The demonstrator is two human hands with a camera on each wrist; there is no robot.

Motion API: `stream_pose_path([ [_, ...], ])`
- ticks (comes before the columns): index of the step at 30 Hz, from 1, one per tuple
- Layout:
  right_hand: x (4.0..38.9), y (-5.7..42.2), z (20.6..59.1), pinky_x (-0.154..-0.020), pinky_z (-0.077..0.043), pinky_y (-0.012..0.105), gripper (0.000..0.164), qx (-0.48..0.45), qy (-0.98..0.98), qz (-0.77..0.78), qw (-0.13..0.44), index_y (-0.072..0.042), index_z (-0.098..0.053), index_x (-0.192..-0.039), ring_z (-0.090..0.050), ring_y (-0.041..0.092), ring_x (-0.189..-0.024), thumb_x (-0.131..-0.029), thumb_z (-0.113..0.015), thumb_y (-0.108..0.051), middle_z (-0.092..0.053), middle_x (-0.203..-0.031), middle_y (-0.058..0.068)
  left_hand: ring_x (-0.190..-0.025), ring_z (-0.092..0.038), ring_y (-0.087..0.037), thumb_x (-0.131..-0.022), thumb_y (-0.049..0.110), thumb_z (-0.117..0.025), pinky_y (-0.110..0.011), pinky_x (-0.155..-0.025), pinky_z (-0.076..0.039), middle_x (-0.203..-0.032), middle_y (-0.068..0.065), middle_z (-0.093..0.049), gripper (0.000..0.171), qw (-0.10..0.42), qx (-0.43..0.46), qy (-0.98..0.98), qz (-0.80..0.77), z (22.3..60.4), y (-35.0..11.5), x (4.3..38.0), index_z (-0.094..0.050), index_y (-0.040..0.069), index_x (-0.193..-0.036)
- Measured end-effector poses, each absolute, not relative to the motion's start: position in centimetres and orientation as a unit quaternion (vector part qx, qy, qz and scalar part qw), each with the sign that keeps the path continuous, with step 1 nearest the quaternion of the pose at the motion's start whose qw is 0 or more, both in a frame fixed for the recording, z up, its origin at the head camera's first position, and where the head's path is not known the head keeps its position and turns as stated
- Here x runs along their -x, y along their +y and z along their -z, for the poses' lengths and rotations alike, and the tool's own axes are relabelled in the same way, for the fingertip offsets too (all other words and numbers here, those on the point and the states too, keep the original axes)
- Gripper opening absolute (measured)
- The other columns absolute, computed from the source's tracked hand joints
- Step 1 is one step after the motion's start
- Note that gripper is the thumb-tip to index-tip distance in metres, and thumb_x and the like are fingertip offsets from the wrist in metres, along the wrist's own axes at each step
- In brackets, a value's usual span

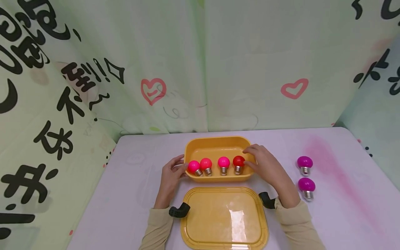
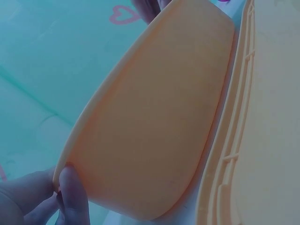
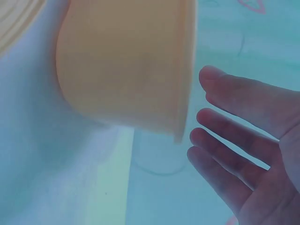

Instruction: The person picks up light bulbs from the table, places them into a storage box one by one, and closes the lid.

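A yellow plastic box point(image 1: 215, 147) stands on the table, with several small light bulbs in a row along its near side. Their heads are pink to red, the reddest bulb point(image 1: 239, 163) at the right end. My left hand point(image 1: 170, 180) is at the box's left end; in the left wrist view its thumb and fingers point(image 2: 74, 197) pinch the rim. At the right end is my right hand point(image 1: 268, 166), fingers over the rim in the head view. The right wrist view shows that hand's fingers point(image 3: 234, 89) spread loosely, a small gap from the box wall point(image 3: 126, 61).
A flat yellow lid point(image 1: 215, 215) lies in front of the box, between the forearms. Two purple bulbs, a farther one point(image 1: 305, 163) and a nearer one point(image 1: 306, 185), lie on the table point(image 1: 340, 222) to the right. Printed curtains point(image 1: 250, 52) enclose the table's back and sides.
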State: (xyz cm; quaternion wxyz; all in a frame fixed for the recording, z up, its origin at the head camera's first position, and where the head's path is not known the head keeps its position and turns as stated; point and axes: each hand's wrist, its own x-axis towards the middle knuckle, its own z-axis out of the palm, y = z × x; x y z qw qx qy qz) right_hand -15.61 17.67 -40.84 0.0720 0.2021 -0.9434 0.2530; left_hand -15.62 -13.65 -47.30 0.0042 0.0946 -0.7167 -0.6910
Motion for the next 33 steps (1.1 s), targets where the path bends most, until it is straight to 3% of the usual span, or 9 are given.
stream_pose_path([
  [23, 12.4, 23.9, 40.0, -0.098, -0.045, 0.063, 0.038, -0.122, -0.965, -0.229, 0.045, 0.003, -0.064, -0.12, -0.049, 0.046, -0.119, -0.086, -0.076, -0.01, -0.059, -0.123, 0.024, -0.088, -0.063, -0.021, -0.092, 0.013, -0.071, -0.022, -0.068, -0.059, -0.115, -0.015, -0.057, 0.045, 0.003, -0.094, -0.718, 0.69, 47.3, -13.7, 15.7, -0.06, 0.007, -0.135],
  [33, 11.8, 27.7, 41.4, -0.092, -0.044, 0.063, 0.038, -0.104, -0.969, -0.222, 0.039, 0.008, -0.063, -0.116, -0.052, 0.044, -0.104, -0.085, -0.076, -0.01, -0.058, -0.117, 0.028, -0.087, -0.063, -0.019, -0.092, 0.013, -0.071, -0.022, -0.068, -0.059, -0.116, -0.015, -0.058, 0.043, 0.005, -0.097, -0.718, 0.69, 47.4, -13.7, 15.7, -0.061, 0.008, -0.134],
])
